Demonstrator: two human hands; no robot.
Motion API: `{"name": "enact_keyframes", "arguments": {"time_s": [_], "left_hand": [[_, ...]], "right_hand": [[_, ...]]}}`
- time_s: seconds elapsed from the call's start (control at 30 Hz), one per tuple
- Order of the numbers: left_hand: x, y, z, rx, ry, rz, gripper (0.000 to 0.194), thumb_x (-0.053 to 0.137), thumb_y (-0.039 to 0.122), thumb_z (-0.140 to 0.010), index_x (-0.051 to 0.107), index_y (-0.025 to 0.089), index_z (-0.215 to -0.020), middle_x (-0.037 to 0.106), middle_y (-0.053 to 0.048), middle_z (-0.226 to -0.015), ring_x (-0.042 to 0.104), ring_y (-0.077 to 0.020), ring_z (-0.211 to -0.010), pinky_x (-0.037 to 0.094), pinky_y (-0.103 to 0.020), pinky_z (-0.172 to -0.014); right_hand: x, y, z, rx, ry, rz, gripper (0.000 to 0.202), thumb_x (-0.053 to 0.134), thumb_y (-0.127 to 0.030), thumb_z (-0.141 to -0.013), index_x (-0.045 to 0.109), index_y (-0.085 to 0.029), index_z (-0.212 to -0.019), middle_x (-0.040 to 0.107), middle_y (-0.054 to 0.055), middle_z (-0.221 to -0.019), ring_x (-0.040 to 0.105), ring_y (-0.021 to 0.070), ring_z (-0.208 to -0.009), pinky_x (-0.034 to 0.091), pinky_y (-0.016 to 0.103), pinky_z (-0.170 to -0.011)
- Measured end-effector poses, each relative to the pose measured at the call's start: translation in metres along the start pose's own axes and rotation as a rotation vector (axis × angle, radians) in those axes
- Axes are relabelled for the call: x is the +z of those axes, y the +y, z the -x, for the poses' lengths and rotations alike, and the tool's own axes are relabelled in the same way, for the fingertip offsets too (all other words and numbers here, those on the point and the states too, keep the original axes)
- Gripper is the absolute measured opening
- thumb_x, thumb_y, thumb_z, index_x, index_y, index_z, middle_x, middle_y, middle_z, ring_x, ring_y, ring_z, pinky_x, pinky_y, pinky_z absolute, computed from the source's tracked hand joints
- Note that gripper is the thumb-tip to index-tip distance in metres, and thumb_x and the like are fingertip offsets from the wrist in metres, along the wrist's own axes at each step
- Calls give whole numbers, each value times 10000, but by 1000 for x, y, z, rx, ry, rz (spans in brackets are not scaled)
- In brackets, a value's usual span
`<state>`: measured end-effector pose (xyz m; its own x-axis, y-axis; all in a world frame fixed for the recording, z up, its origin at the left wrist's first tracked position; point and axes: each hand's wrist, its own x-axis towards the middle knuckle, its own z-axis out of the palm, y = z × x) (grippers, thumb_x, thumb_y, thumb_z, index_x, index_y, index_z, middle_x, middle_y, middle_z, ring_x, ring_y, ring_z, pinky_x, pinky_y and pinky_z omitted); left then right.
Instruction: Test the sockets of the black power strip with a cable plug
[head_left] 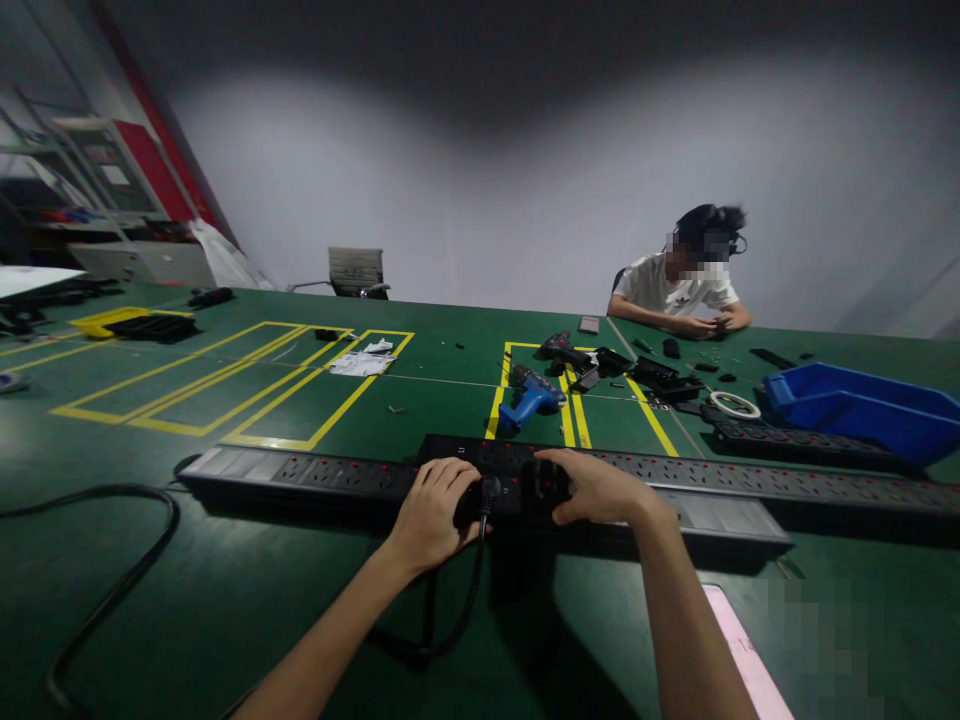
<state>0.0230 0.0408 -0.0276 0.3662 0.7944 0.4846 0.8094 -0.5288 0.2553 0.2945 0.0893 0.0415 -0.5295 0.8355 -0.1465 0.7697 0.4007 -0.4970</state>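
Observation:
In front of me a long black power strip (322,480) lies across the table, with a row of sockets and red dots along it. My left hand (431,512) is closed at the strip's middle, its fingers curled round a black plug (489,492) whose cable drops towards me. Part of that plug is hidden by the fingers. Just to the right, my right hand (600,487) pinches a dark block-shaped plug (545,484) over the same strip; its details are lost in shadow. A second power strip (795,478) lies right behind the first, reaching the right edge.
Beyond the strips lie a blue cordless drill (531,398), black parts (664,380), a white ring (735,405) and a blue bin (862,405). A black cable (169,520) loops at left. A pink phone-like slab (739,645) lies near my right forearm. Across the table sits a person (667,285).

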Motion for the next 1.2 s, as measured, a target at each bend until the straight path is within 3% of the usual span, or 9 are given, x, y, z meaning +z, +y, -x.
{"name": "enact_keyframes", "arguments": {"time_s": [0.13, 0.27, 0.5, 0.9, 1.2], "left_hand": [[0, 0, 0, 14, -16, -24, 511, 702, 353, -692, 550, 240, -1166, 599, -77, -1177, 517, -278, -1147, 387, -460, -1010], [2, -1, 1, 18, -32, -24, 527, 698, 341, -699, 538, 241, -1191, 587, -84, -1197, 508, -285, -1161, 368, -470, -1026], [0, -4, 0, 14, -69, -20, 514, 679, 354, -732, 535, 243, -1212, 579, -79, -1216, 492, -280, -1175, 344, -462, -1046], [-4, -8, 2, 45, -66, -19, 472, 650, 340, -759, 556, 221, -1207, 584, -75, -1244, 475, -270, -1191, 337, -447, -1057], [-5, -7, 3, 41, -64, 7, 454, 648, 329, -761, 550, 220, -1191, 588, -69, -1223, 484, -266, -1175, 346, -444, -1039]], "right_hand": [[6, -4, -11, 3, 140, 77, 547, 580, -153, -762, 549, -227, -1304, 591, 76, -1282, 547, 225, -1171, 384, 315, -992], [12, -8, -22, 45, 216, 168, 496, 555, -119, -757, 588, -224, -1241, 637, 79, -1172, 574, 232, -1101, 396, 301, -938], [15, 3, -29, -4, 188, 188, 573, 507, -39, -701, 592, -224, -1237, 627, 73, -1155, 563, 212, -1084, 391, 278, -923], [13, 10, -26, -28, 176, 117, 586, 563, -57, -693, 576, -215, -1258, 634, 67, -1167, 566, 218, -1089, 407, 288, -928], [13, 4, -8, -53, 171, -41, 479, 425, -73, -812, 577, -191, -1251, 596, 59, -1284, 530, 193, -1200, 365, 307, -1035]]}}
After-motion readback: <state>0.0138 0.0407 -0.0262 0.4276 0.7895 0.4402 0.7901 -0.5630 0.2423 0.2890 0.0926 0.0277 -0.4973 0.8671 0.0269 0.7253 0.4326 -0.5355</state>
